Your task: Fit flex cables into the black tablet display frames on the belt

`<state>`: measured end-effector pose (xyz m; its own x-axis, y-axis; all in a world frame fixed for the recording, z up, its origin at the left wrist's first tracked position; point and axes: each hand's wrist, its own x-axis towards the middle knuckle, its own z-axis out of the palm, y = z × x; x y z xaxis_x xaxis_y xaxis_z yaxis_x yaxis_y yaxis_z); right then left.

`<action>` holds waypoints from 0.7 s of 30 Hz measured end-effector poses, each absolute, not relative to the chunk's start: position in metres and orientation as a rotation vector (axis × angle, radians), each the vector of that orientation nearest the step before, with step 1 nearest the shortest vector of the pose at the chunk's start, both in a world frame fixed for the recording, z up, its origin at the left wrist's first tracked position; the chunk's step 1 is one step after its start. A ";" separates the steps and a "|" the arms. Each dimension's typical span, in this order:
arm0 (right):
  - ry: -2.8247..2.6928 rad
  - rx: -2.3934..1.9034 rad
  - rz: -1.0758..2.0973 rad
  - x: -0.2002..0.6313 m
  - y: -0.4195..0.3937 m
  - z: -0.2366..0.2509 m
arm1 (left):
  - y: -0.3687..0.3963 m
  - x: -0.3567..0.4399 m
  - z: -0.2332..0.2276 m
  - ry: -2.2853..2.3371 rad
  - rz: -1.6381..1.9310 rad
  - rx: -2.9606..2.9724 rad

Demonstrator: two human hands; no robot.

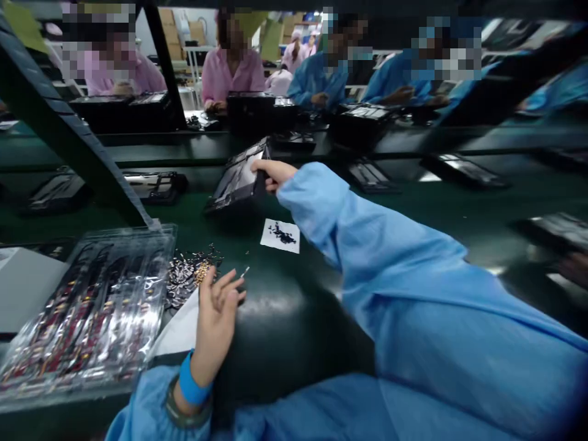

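My right hand (275, 173) reaches far forward, its thumb and fingers closed on the near right edge of a dark electronic device housing (241, 177). That housing is tilted up off the green work surface, with silver panels on its face. My left hand (218, 312), lower left, has its fingers loosely curled and a small silver metal part (245, 271) at its fingertips. Beside it lies a pile of small metal parts (184, 275), silver with some gold-coloured ones. A white paper with small black pieces (281, 236) lies between my hands.
At left, clear plastic trays (92, 312) hold wired components, next to a grey box (27, 285). A slanted frame post (92, 147) crosses the left side. More device housings (463, 170) lie along the line. Several people in pink or blue work across from me.
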<state>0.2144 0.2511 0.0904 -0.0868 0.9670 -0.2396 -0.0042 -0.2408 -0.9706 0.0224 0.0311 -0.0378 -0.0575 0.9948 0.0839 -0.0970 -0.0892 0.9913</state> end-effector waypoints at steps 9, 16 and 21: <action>-1.308 -1.315 1.625 0.286 0.034 0.033 | 0.018 0.045 -0.013 1.157 1.338 0.673; -0.791 -1.207 1.082 0.399 -0.039 0.007 | 0.014 -0.002 -0.011 1.380 0.816 0.981; -0.477 -1.303 0.847 0.405 -0.025 -0.033 | 0.027 -0.014 -0.021 1.545 0.576 1.538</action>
<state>0.4050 -0.0248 -0.0331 0.6228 0.7684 -0.1473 -0.2722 0.0364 -0.9615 -0.0140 0.0273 -0.0211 0.1275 0.9607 -0.2464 0.5645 0.1340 0.8145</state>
